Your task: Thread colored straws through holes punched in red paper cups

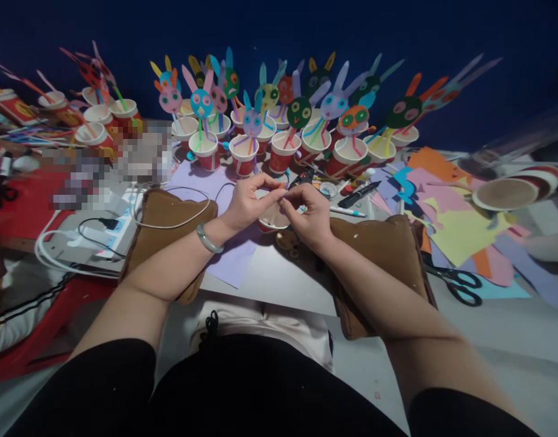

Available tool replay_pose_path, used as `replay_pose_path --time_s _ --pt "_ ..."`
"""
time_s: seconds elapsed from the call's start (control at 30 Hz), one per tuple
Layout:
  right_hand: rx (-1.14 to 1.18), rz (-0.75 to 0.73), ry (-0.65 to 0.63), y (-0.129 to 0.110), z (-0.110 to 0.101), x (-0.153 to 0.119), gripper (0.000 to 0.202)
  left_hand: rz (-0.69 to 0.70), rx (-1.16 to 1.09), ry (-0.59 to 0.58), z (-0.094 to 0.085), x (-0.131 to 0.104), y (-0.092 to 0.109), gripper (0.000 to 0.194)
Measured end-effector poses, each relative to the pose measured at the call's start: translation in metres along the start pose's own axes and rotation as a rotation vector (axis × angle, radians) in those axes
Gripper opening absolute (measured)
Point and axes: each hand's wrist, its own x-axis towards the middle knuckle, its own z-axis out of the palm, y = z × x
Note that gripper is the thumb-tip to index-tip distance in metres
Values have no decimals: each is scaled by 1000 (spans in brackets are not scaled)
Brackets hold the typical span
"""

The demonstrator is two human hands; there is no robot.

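My left hand (252, 203) and my right hand (310, 215) meet above the table, fingertips pinched together. Whatever they hold between them is too small or hidden to make out. Directly below and behind them stands a paper cup (273, 221), mostly covered by my fingers. A small brownish-gold round thing (287, 240) lies under my right hand. My forearms rest across two brown cushions, the left cushion (147, 243) and the right cushion (374, 249). Purple paper (236, 267) lies on the table beneath my left wrist.
Several red-and-white cups (285, 149) with paper rabbit heads on coloured stems line the back. Coloured paper scraps (461, 230) and black scissors (461, 285) lie at right, with a black marker (361, 194) nearer the middle. A power strip (117, 227) with white cables sits at left.
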Motion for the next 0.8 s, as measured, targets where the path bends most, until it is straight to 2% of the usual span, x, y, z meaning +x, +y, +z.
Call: replay_pose_path --time_s 0.13,0.47,0.67,0.8 --pt "-17 -42 10 -2 -1 -1 21 -4 29 46 2 -3 5 39" --pt "7 16 0 1 0 -2 34 -117 -86 1 3 2 -2 44" --pt "21 -5 0 4 0 -2 33 -122 -115 -31 -1 5 -3 33" --pt "77 64 -38 4 0 -1 39 -228 -226 -85 -4 8 -4 27"
